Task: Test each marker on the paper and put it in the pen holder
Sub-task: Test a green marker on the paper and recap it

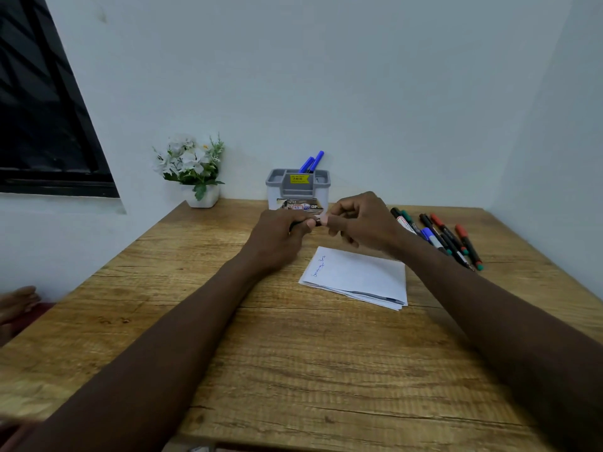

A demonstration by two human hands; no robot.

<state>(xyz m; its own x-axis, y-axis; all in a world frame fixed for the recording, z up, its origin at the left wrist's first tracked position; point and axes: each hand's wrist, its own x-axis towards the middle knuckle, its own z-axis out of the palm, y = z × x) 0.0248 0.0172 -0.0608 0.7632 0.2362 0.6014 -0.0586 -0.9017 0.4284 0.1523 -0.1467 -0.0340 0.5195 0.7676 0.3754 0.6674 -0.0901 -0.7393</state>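
My left hand [280, 238] grips a dark marker [317, 222] by its body, most of it hidden in the fist. My right hand [362, 223] pinches the marker's end at the fingertips, just in front of the grey pen holder [275, 182]. Two blue markers [312, 162] stand in the holder. A folded white paper [359, 275] with blue scribbles lies on the table under my right wrist. Several loose markers [440, 236], with red, green, blue and black caps, lie in a row to the right of the paper.
The wooden table [293, 353] meets a white wall at the back and on the right. A white pot of artificial flowers [192, 171] stands at the back left. A dark window is at the far left. Another person's hand shows at the left edge [16, 303].
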